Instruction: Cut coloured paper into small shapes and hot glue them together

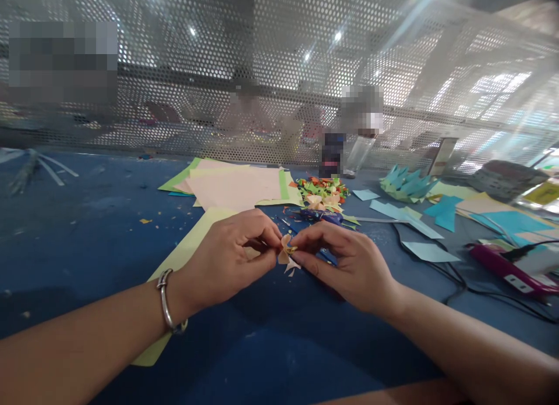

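Observation:
Between my two hands is a small peach paper flower (285,251) with curled petals and a bit of yellow at its middle. My left hand (240,251) pinches its left side between thumb and forefinger. From the other side, the thumb and fingers of my right hand (345,262) pinch its right edge. A pale pointed paper scrap (292,266) shows just beneath the flower; I cannot tell whether it is joined to it. Behind my right hand lies a dark blue tool (321,216), partly hidden, probably a glue gun.
Stacked paper sheets (236,187) lie ahead, beside a pile of small orange, green and peach paper pieces (323,189). At right are a blue folded-paper piece (406,183), blue paper strips (428,252), a magenta power strip (509,270) and black cables (456,277). A perforated metal screen (196,102) stands behind.

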A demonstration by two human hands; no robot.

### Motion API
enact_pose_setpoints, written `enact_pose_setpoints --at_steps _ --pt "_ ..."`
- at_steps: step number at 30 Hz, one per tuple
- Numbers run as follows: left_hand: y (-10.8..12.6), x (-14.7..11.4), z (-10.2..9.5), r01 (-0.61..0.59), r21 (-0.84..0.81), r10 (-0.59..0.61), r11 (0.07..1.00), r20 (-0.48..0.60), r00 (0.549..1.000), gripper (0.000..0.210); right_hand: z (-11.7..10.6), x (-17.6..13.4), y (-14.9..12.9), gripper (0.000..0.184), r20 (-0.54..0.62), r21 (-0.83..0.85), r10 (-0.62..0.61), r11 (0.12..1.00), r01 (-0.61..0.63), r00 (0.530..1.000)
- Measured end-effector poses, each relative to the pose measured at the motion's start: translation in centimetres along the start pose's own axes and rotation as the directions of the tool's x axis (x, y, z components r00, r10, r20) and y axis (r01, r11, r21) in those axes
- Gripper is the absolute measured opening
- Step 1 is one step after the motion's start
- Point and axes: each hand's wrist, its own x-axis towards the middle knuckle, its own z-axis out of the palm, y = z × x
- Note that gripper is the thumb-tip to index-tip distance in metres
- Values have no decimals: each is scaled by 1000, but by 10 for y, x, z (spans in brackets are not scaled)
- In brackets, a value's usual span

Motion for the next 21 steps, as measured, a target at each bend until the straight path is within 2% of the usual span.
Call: enact_pose_setpoints --at_steps 9,21 --pt "1 2 -1 -22 106 20 994 20 1000 11 -1 0 2 5 2 -84 -27 996 27 1000" --pt "4 2 -2 -34 150 29 988 39 999 10 -3 -2 4 7 50 -88 -60 994 65 997"
